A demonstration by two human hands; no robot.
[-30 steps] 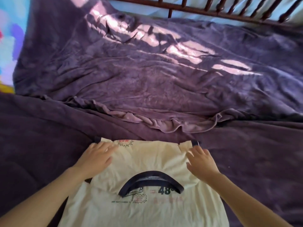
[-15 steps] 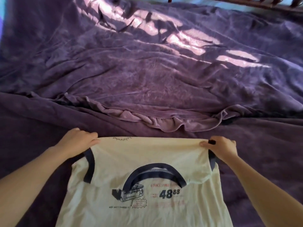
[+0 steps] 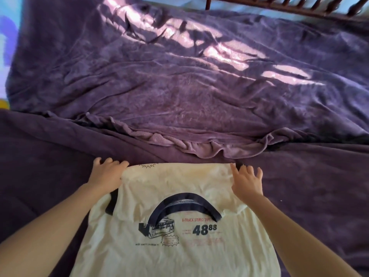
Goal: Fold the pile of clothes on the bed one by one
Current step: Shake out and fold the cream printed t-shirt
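Dim indoor daylight. Sun patches broken by slatted shadows cross the far purple blanket [image 3: 179,86]. The cream T-shirt [image 3: 179,256] lies in even shade, its print sharp. Wide-angle bending curves the edges; the wooden rail [image 3: 279,7] up top is smeared.

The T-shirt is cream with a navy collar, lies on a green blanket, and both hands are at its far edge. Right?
No: the head view shows a purple blanket, not green. The cream T-shirt with its navy collar lies on it, left hand and right hand at its far edge.
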